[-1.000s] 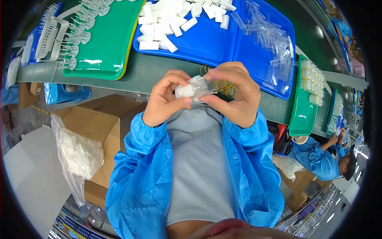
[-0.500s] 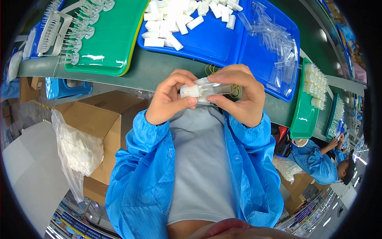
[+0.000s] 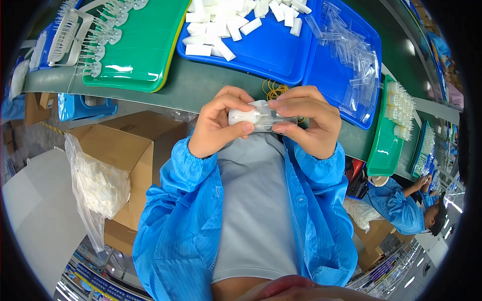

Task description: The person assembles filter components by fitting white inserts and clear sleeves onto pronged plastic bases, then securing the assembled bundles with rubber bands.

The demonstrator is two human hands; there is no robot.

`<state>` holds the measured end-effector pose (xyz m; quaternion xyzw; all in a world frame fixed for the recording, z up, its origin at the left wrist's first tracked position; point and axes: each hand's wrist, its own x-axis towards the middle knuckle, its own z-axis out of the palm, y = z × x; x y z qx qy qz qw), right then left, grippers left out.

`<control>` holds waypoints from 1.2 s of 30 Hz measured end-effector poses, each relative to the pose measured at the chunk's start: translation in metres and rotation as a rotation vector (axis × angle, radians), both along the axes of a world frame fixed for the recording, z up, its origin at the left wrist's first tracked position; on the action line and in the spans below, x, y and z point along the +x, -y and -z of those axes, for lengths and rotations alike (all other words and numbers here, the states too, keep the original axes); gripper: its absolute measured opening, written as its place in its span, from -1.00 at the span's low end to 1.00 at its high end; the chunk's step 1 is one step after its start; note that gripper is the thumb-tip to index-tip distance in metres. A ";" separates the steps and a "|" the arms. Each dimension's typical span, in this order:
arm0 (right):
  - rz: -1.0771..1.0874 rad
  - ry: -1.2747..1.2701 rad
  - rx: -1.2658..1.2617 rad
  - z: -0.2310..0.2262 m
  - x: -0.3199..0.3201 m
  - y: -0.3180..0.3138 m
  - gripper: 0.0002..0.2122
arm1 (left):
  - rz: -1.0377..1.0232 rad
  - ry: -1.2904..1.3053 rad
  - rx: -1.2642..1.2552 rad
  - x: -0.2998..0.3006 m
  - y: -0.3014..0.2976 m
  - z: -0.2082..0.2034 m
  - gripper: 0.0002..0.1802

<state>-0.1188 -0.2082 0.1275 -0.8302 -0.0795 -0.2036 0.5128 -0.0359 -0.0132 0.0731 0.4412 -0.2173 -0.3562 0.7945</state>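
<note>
Left hand (image 3: 213, 125): pinches, fingers curled on far side, thumb on near side. Right hand (image 3: 320, 118): pinches likewise, fingers arched, tips just beside the left's. Left arm (image 3: 182, 175), right arm (image 3: 322, 175): blue-sleeved, bend, converge before the chest (image 3: 256, 175).

No words, labels, numbers or signs can be read, on or around the larger blue tray (image 3: 271, 57)
</note>
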 end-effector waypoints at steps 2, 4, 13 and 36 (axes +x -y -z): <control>0.020 0.024 0.066 0.007 -0.001 -0.003 -0.73 | -0.008 0.022 0.013 0.000 0.001 -0.003 -0.71; 0.036 0.049 0.133 0.014 -0.001 -0.007 -0.74 | -0.025 0.072 0.042 0.000 0.002 -0.005 -0.76; 0.014 0.026 0.116 0.018 0.000 -0.003 -0.75 | 0.017 0.158 0.236 0.007 -0.005 -0.020 -0.79; -0.093 0.279 -0.501 0.001 0.015 -0.009 -0.70 | 0.309 -0.689 -0.342 0.012 -0.015 0.037 -0.52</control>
